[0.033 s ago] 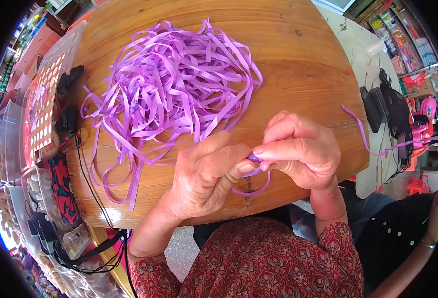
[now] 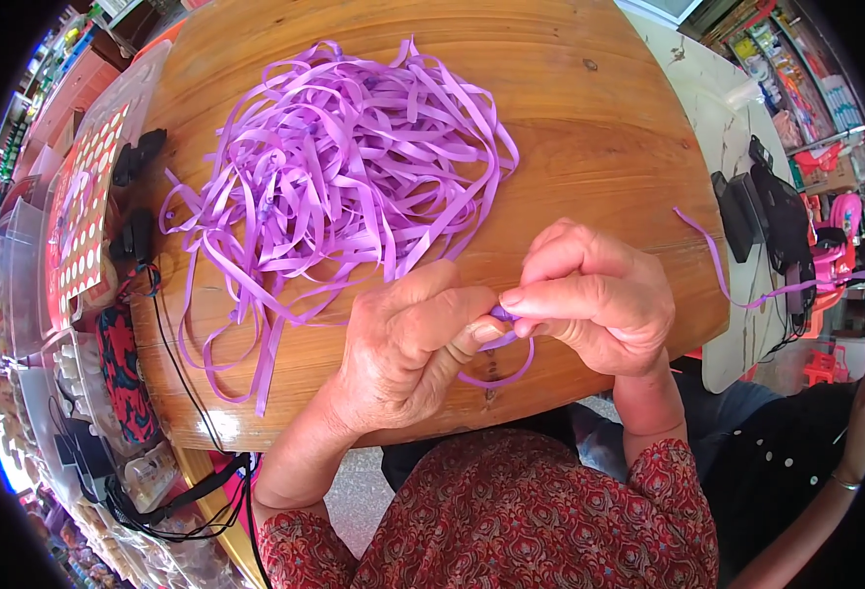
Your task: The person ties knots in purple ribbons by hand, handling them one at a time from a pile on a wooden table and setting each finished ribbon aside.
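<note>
My left hand (image 2: pixel 408 348) and my right hand (image 2: pixel 599 299) meet above the near part of the table, fingertips touching. Both are closed in a pinch on a purple ribbon (image 2: pixel 502 313), bunched small where the fingers come together. From there a loop of it (image 2: pixel 523 368) hangs below my hands, over the wood. Most of the pinched piece is hidden behind the fingers. Beyond my left hand lies a large tangled heap of purple ribbon (image 2: pixel 354 157), with darker knots here and there and loose loops trailing to the left.
The wooden table (image 2: pixel 609 128) has rounded edges. On its left are black clips (image 2: pixel 138 157), a sheet of round stickers (image 2: pixel 94 201) and black cables (image 2: pixel 162 334). Right of it, another purple ribbon (image 2: pixel 712 250) stretches toward a person in black (image 2: pixel 776 461), past black devices (image 2: pixel 741 211) on a marbled table.
</note>
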### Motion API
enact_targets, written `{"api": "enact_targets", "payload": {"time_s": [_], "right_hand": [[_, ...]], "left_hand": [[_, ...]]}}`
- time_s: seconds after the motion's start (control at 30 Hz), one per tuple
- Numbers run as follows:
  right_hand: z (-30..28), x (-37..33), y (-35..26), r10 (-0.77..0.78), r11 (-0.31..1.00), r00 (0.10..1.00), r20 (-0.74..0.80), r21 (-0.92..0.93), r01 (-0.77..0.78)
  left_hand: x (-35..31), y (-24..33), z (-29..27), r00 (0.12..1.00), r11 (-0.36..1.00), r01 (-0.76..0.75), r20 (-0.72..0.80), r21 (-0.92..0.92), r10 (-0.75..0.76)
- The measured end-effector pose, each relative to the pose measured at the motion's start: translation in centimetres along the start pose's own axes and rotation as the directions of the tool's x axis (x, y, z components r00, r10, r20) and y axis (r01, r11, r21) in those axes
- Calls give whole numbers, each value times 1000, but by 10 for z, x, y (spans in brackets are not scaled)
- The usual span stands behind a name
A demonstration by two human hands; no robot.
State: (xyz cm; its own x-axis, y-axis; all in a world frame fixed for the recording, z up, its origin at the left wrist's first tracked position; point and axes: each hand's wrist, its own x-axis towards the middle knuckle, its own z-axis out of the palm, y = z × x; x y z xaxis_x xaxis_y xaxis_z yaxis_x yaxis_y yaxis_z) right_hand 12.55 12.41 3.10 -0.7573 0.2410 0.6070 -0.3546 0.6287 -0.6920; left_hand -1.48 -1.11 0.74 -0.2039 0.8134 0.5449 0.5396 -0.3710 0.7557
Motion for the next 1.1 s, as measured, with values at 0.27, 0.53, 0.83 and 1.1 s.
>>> {"api": "enact_targets", "payload": {"time_s": [0.27, 0.53, 0.83, 1.1], "right_hand": [[-6, 2, -2, 5, 998, 999, 52, -60, -2], [3, -8, 4, 16, 996, 999, -38, 92, -13], [6, -9, 3, 26, 986, 997, -67, 168, -15], [6, -10, 3, 38, 978, 996, -77, 209, -21]], "left_hand": [[3, 1, 1, 995, 996, 72, 69, -51, -69], [2, 2, 1, 997, 992, 67, 34, -109, -64], [-1, -1, 6, 999, 994, -13, -36, -108, 9], [-2, -2, 7, 1000, 994, 2, -16, -108, -4]]}}
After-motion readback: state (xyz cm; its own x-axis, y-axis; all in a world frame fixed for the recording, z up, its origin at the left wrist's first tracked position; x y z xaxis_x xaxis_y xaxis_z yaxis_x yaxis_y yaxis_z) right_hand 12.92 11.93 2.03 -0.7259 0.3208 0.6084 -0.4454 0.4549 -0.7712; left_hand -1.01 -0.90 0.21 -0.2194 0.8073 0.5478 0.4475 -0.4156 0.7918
